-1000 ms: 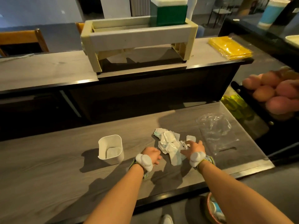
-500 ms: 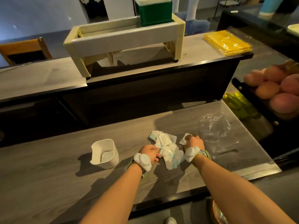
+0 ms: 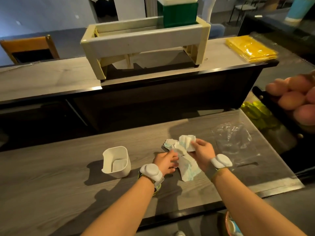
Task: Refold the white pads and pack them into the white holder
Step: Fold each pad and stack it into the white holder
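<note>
The right hand point(image 3: 202, 155) is pinching a crumpled white and pale blue pad point(image 3: 186, 142) up off the grey wooden surface point(image 3: 51, 193). The left hand point(image 3: 166, 161) is resting with loose fingers on the long pad point(image 3: 187, 166) below that grip. The small white plastic holder point(image 3: 116, 161) is standing off to the left of both hands, nearer the left one. I think the pad needs to go that way once it is folded.

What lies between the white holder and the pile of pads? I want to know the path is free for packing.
In the head view, only the left hand lies between the white holder and the pads; the counter there is otherwise bare.
</note>
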The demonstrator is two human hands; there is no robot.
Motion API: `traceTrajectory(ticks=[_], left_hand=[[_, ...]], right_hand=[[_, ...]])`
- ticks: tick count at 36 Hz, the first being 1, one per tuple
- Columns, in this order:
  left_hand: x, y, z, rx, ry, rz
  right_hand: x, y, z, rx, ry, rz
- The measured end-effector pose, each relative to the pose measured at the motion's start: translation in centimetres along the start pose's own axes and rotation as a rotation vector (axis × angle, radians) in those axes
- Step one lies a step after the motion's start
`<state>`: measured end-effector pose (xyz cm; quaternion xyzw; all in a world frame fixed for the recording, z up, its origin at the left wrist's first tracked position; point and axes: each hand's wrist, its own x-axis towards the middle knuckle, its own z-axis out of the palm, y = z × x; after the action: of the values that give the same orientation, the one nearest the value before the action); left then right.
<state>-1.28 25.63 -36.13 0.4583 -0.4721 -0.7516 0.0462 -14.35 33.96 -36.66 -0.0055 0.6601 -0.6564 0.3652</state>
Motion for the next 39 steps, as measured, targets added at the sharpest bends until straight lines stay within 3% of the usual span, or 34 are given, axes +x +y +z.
traceTrajectory(ticks=[4, 12, 15, 19, 22, 25, 33, 39], left_hand=[[-0.3, -0.4, 0.0, -0.055, 0.052, 0.087], [-0.5, 0.0, -2.0, -0.325, 0.097, 0.126], [-0.4, 0.7, -3.3, -0.478, 0.083, 0.108], [0.2, 1.4, -5.0, -0.166, 0.172, 0.172], [0.3, 1.7, -5.4, 0.007, 0.055, 0.127], [0.0, 2.0, -5.5, 0.027, -0.089, 0.07], [0.6, 1.9, -5.8, -0.093, -0.068, 0.015], [1.3, 0.1, -5.6, -0.071, -0.057, 0.043]], right_hand=[[-2.6, 0.6, 2.1, 0.005, -0.218, 0.021], [-3.6, 1.5, 2.8, -0.284, -0.286, -0.048], [-3.3, 1.0, 2.6, -0.495, -0.227, -0.158], [-3.0, 0.3, 2.2, -0.411, -0.182, -0.224], [-3.4, -0.2, 2.9, -0.321, -0.242, -0.188], [-3.5, -0.1, 3.8, -0.388, -0.287, -0.201], [-3.2, 0.8, 4.3, -0.303, -0.29, -0.048], [-3.2, 1.4, 5.3, -0.42, -0.275, -0.128]])
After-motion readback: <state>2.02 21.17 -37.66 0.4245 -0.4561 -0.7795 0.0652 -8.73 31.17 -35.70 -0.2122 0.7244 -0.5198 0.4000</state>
